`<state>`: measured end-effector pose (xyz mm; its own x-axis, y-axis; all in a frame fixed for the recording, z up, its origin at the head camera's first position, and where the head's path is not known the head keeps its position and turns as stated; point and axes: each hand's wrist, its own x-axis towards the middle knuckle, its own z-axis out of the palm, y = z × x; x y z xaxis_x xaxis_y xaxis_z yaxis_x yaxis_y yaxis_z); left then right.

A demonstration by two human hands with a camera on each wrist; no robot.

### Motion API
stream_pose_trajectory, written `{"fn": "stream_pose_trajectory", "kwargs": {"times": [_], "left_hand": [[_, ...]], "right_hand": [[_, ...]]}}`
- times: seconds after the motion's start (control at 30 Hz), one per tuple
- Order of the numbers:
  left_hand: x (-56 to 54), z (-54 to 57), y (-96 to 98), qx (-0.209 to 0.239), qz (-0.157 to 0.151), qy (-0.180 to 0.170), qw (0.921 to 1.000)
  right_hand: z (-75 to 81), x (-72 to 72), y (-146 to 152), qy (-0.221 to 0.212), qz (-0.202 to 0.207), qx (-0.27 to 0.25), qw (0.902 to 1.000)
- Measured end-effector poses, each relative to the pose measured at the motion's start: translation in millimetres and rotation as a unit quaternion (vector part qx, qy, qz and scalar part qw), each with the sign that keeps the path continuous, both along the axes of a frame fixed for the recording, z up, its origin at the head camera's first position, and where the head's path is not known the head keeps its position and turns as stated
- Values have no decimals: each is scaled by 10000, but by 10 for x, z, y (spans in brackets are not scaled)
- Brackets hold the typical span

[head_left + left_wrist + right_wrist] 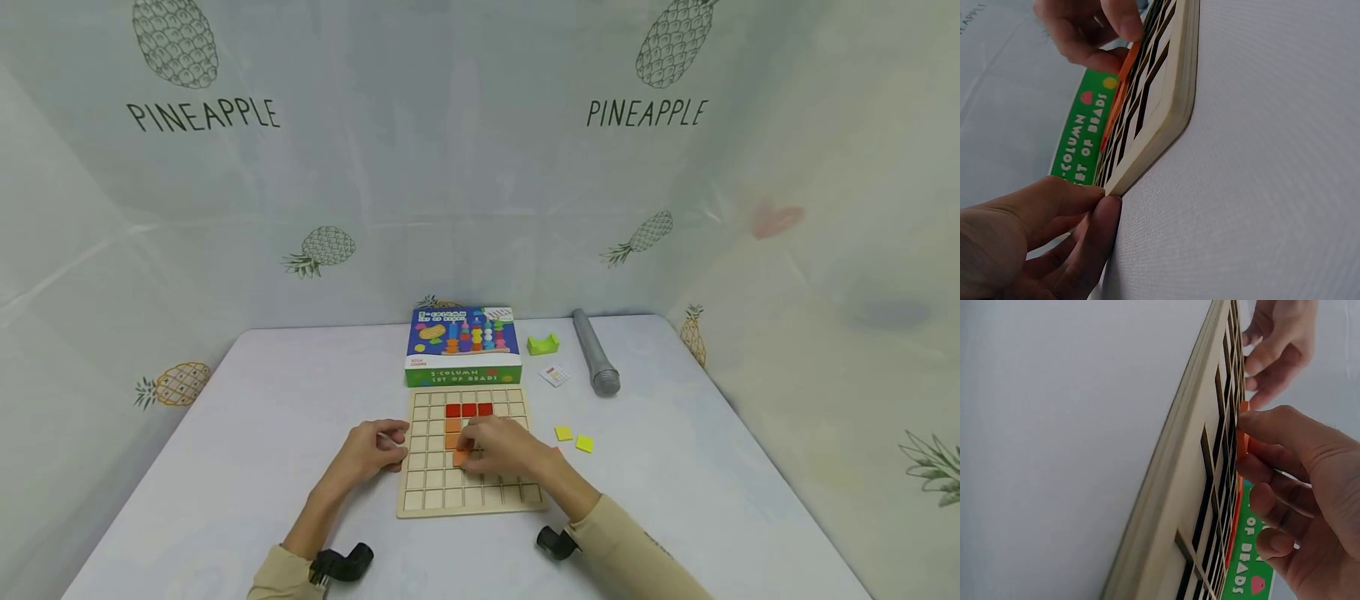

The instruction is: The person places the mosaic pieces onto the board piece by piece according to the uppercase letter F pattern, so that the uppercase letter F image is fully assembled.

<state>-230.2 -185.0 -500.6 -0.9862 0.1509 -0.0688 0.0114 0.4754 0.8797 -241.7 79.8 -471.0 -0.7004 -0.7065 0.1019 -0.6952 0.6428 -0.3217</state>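
Note:
A wooden grid board point(435, 499) lies on the table in front of me. My left hand point(369, 450) pinches its left edge between thumb and finger; the left wrist view shows the fingertips right at the rim. Over the middle of the grid, my right hand point(498, 446) pinches an orange square tile point(460, 458), which stands tilted against the grid in the right wrist view point(1243, 434). Three red tiles point(469, 410) form a row near the top of the board. Below the leftmost red one, orange tiles point(453, 426) run down a column, partly beside my right fingers.
Two yellow tiles point(585, 444) lie right of the board, and an orange piece point(556, 450) shows behind my right wrist. Behind the board stands a bead-set box point(463, 346). A green piece point(543, 344), a small white card point(555, 376) and a grey microphone point(596, 354) lie at the back right.

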Motion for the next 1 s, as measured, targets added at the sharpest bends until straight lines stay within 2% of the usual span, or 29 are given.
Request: {"fn": "stream_pose_trajectory", "kwargs": {"times": [0.37,1.0], "left_hand": [[7,11,-15,50,-77,48,9999],[8,11,-4,-67,-118,174,9998]], "right_hand": [[23,30,-137,-72,-139,121,9998],[4,31,-145,-38,-255,188,9995]]}}
